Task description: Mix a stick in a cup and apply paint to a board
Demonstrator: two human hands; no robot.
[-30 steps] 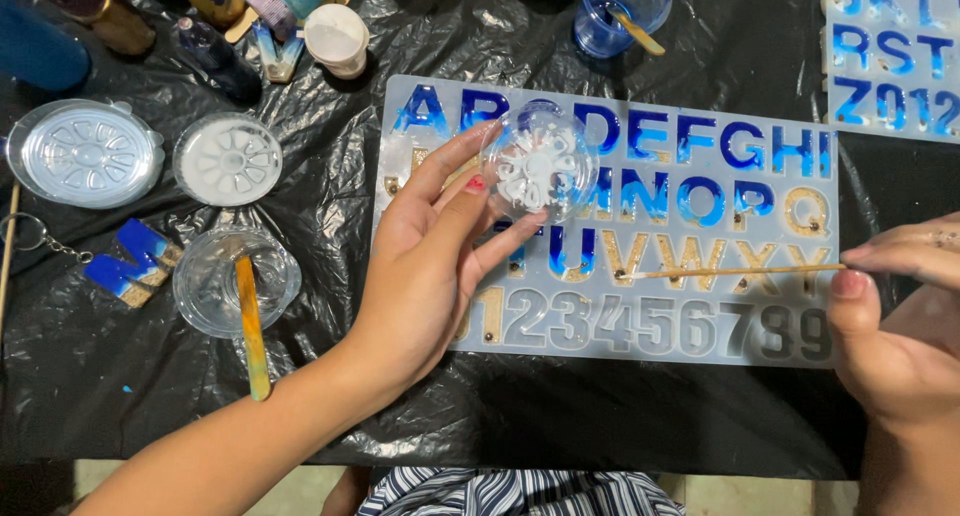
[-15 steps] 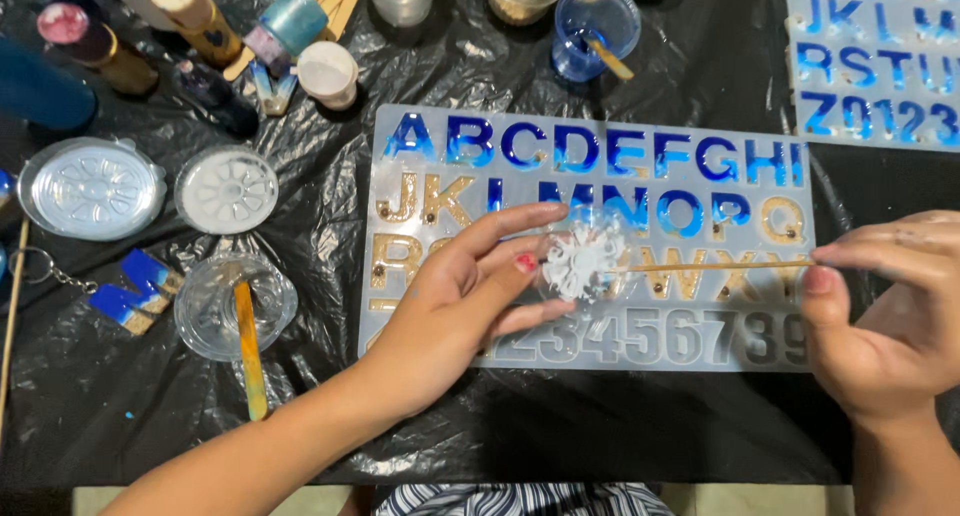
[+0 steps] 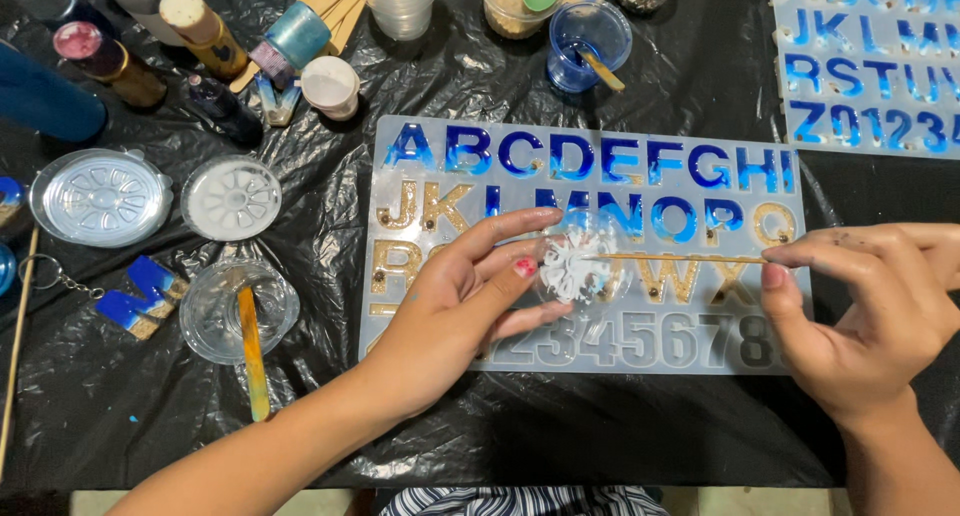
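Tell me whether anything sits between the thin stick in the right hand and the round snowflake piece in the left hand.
Nothing visible does. The right hand pinches the thin stick, whose tip already reaches the clear round snowflake piece held by the left hand over the alphabet mold.

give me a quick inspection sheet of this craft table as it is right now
surface: black plastic sheet, crinkled, covering the table
job's things: small clear round mould with a white flower shape, held over the alphabet mould; thin wooden stick touching it
clutter: two round moulds, clear cup with a yellow stick, blue cup, bottles, stack of cups, second alphabet mould, blue and gold keychain piece
grippers: left hand pinches the round mould; right hand pinches the stick
cables: nothing seen
surroundings: striped fabric at the bottom edge
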